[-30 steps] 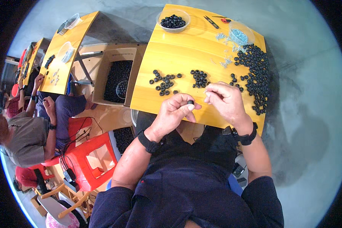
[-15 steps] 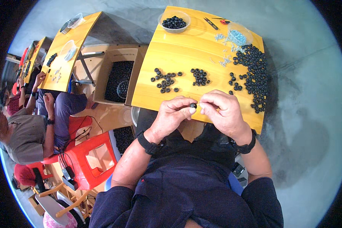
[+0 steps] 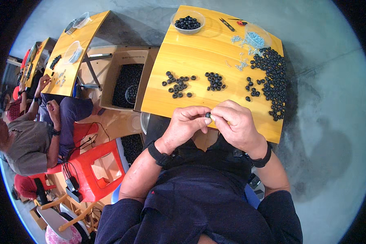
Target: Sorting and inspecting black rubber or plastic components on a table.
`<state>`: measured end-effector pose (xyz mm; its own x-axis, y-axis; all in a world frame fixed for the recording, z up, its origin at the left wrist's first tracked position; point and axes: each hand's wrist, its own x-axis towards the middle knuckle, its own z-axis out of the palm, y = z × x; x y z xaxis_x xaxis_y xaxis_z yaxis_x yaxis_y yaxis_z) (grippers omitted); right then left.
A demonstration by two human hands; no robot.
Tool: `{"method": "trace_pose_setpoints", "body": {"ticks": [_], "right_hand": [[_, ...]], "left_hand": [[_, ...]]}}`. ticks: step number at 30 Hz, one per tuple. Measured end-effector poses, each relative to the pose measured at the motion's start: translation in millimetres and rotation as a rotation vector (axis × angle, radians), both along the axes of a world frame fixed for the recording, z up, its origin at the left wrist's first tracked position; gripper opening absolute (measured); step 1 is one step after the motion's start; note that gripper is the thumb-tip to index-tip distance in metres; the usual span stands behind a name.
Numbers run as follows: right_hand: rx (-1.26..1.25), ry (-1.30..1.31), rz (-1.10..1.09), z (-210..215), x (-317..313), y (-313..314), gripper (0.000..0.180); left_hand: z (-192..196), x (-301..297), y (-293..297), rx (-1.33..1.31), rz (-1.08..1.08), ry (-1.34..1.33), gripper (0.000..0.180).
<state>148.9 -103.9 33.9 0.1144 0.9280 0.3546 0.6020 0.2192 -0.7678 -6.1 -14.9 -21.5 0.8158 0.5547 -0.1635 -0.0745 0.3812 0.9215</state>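
My left hand (image 3: 187, 124) and my right hand (image 3: 234, 124) meet at the near edge of a yellow wooden table (image 3: 203, 53). Between their fingertips they pinch one small black rubber ring (image 3: 208, 115). Two small clusters of the same black rings (image 3: 178, 84) (image 3: 215, 81) lie on the table just beyond my hands. A large heap of black rings (image 3: 273, 81) runs along the table's right side. Small silvery metal parts (image 3: 244, 61) are scattered beside that heap. Both wrists wear black bands.
A clear bowl of black rings (image 3: 187, 21) stands at the far edge, with a clear bowl of metal parts (image 3: 256, 38) and a small cutter (image 3: 227, 24) nearby. A cardboard box of black rings (image 3: 126, 79) sits left of the table. Another person (image 3: 32, 134) works at a second yellow table (image 3: 75, 53); a red stool (image 3: 103, 171) stands near.
My hands have drawn back from the table surface toward my body and closed together, both now pinching the one ring at the table's near edge.
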Motion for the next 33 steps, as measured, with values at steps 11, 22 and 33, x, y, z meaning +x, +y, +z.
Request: {"method": "trace_pose_setpoints", "body": {"ticks": [11, 22, 33], "right_hand": [[0.046, -0.048, -0.092, -15, -8, -13, 0.011], [-0.040, 0.218, -0.081, -25, 0, -15, 0.009], [-0.346, 0.503, -0.319, -64, 24, -19, 0.008]], "left_hand": [[-3, 5, 0, -0.037, -0.070, 0.008, 0.017], [-6, 5, 3, -0.053, -0.064, -0.010, 0.019], [-10, 0, 3, -0.195, -0.075, -0.160, 0.023]]}}
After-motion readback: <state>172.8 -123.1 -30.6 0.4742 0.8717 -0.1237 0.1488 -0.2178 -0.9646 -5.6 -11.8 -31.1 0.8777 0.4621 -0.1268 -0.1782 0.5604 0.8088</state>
